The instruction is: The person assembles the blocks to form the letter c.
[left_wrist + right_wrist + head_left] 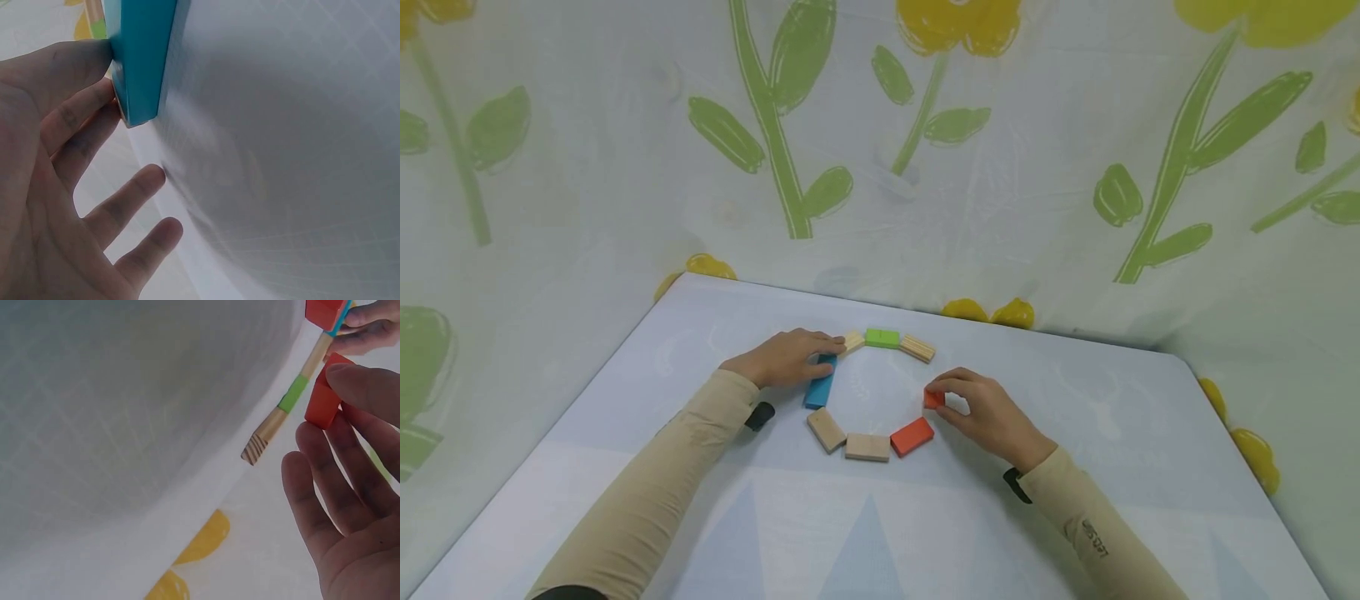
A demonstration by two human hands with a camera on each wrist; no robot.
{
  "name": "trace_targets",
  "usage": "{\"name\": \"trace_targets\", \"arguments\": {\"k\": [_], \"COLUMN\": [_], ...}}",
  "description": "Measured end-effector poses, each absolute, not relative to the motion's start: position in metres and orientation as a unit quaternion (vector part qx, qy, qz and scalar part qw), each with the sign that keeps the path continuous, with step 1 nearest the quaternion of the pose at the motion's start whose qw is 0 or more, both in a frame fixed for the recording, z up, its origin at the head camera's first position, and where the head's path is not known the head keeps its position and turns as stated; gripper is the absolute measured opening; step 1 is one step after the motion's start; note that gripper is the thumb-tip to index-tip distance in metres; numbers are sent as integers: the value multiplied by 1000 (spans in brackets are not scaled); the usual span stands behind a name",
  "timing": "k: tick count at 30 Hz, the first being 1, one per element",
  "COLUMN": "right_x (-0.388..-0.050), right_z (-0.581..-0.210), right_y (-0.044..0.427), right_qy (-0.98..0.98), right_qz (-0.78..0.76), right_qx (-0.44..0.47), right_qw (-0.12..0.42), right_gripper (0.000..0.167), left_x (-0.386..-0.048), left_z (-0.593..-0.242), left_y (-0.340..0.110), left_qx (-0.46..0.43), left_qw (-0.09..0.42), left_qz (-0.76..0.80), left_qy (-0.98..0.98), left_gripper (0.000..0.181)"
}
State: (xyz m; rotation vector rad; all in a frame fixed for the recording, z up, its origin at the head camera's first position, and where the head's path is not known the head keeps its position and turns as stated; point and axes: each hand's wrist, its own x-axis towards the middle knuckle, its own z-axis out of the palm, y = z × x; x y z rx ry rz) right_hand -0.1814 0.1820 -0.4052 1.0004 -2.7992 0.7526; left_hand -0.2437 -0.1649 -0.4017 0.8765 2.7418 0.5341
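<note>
Thumb and fingers of my right hand (pixel 992 415) pinch a red wooden block (pixel 933 400) at the right side of a ring of blocks. In the right wrist view that red block (pixel 322 403) looks tilted. My left hand (pixel 781 358) lies at the ring's upper left. Its thumb touches the long blue block (pixel 820 390), and its fingertips reach a plain wooden block (pixel 854 341). The left wrist view shows the thumb against the blue block (pixel 147 56), with the ring and little fingers stretched out. Another red block (pixel 912 437) lies flat below the right hand.
A green block (pixel 882 338) and a plain block (pixel 917 348) form the ring's far side. Two plain blocks, one (pixel 826 430) at lower left and one (pixel 867 448) at the front, curve along the near side. A flower-printed curtain (pixel 1015 167) hangs behind the white table (pixel 1112 400).
</note>
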Motion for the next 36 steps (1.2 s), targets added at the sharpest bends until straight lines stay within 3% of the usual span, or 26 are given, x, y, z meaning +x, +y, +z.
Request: {"name": "trace_targets", "arguments": {"k": [27, 30, 36], "right_x": [-178, -178, -180], "right_z": [-407, -402, -395], "right_y": [190, 196, 214], "right_qy": [-915, -925, -949], "right_qz": [230, 230, 168], "right_qx": [331, 303, 236], "right_qw": [-11, 11, 121], "right_gripper": [34, 34, 46], "left_x": [-243, -243, -243], "left_z": [-398, -397, -398], "left_y": [-159, -160, -159], "left_qx": [304, 311, 315], "left_qw": [102, 88, 73], "left_qz": [158, 135, 138], "left_qy": [934, 936, 936], "left_gripper": [49, 49, 49]}}
